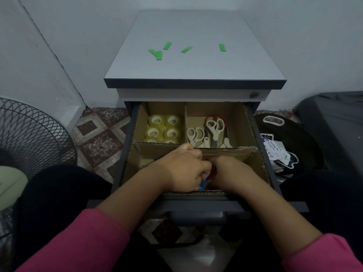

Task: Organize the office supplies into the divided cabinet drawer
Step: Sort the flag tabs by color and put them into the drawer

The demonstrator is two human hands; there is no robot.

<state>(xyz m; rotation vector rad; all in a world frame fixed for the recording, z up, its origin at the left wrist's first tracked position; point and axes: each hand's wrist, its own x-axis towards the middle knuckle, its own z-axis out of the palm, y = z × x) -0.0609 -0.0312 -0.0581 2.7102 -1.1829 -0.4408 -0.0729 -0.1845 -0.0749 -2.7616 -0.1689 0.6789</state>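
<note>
The open drawer (253, 122) holds cardboard dividers (185, 122). Several clear tape rolls (164, 128) fill its back left compartment. Several scissors (211, 132) with beige and red handles lie in the back right one. My left hand (183, 169) and my right hand (228, 171) are both down in the front compartment, fingers curled, touching each other over small blue and red items (202, 185) that they mostly hide. What each hand grips cannot be made out. Several green strips (186, 49) lie scattered on the grey cabinet top (196, 71).
A black wire fan guard (33, 132) stands at the left on the tiled floor. A dark round bin (282, 140) with papers is at the right, beside a dark grey case (334, 122). The drawer's handle (198, 215) is just below my forearms.
</note>
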